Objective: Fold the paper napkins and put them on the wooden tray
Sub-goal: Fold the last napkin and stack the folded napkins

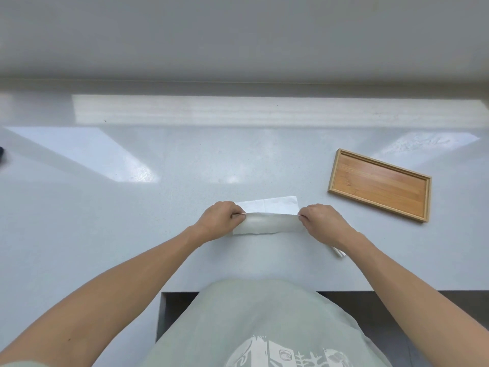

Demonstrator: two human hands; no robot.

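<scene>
A white paper napkin (267,217) lies on the pale table in front of me, its near half lifted and curled toward the far half. My left hand (221,222) pinches the raised edge at its left corner. My right hand (324,223) pinches the same edge at the right corner. The wooden tray (379,184) sits to the right and a little farther away, at an angle, with nothing on it. A bit of white paper (339,252) shows under my right wrist, mostly hidden.
The table (132,221) runs wide to both sides, with a raised ledge and wall behind. A dark object (1,154) pokes in at the far left edge. The table's front edge has a cut-out where my torso stands.
</scene>
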